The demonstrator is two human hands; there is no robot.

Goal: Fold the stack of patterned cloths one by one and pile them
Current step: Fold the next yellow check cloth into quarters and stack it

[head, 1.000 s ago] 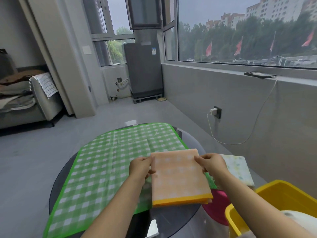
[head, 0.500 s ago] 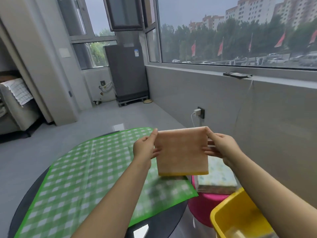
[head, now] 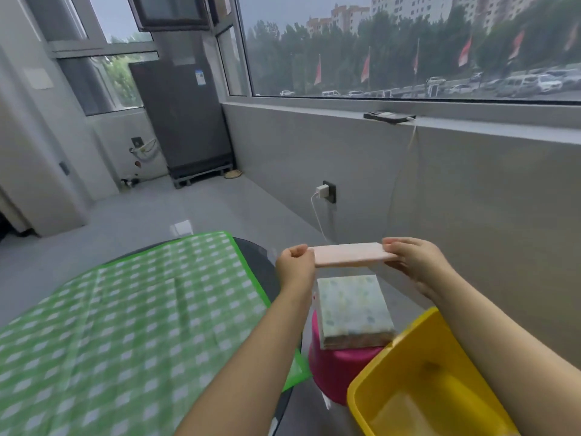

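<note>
So off to the left of both hands there's the green checked cloth spread flat on the dark round table, not being touched right now. Then the left hand pinches the left end of the folded orange cloth, fingers curled round its edge, and the right hand clamps the right end the same way, thumb on top and fingers underneath. So the cloth is stretched between the two hands, held roughly flat in the air, long side running left to right. The bit that matters: the pile of folded cloths sits right below the hands and a touch nearer the body, on a pink stool, with a floral one on top. There's a clear gap between the held cloth and the pile, nothing touching. Both hands look about equally near it, so I'd guess it just needs lowering straight down and a little back to land square. Further right, under the right forearm, there's a yellow tub, which looks like something the elbow could bump on the way down.
</note>
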